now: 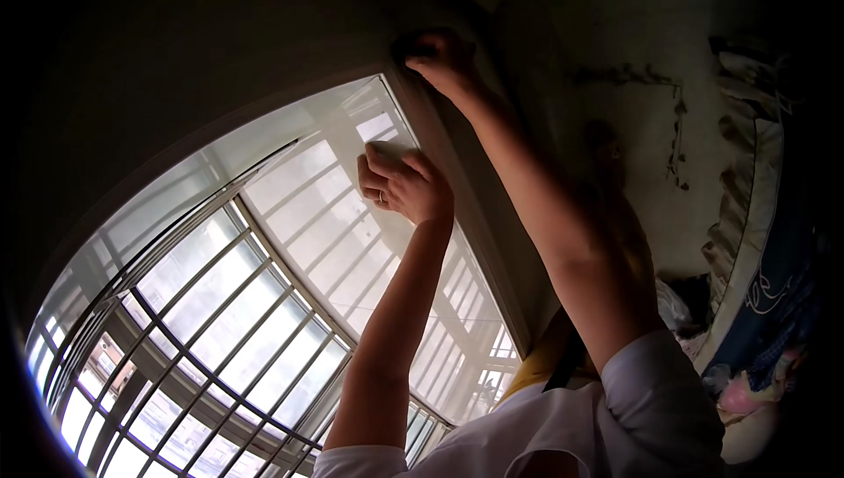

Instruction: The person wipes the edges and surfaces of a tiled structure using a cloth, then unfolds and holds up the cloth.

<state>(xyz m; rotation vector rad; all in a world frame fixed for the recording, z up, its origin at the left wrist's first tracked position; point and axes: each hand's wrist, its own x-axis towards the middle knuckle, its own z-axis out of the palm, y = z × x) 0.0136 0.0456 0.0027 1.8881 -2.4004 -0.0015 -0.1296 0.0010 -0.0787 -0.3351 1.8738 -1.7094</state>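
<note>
My left hand [406, 186], with a ring on one finger, rests against the glossy white sill [325, 232] beside the window. Its fingers are curled, and a pale patch shows at the fingertips, too indistinct to name. Farther up, in deep shadow, my right hand [444, 61] is closed at the dark outer edge of the sill, near its corner. Something dark lies at its fingers, but I cannot make out what it is. Both bare arms stretch upward in view from white short sleeves.
Metal window bars [229, 320] fill the lower left, with bright panes behind them. At right are a pale wall with a dark vine-like decoration [677, 126] and a bed edge with ruffled fabric [734, 188]. Bundled cloth and a pink item [743, 394] lie at lower right.
</note>
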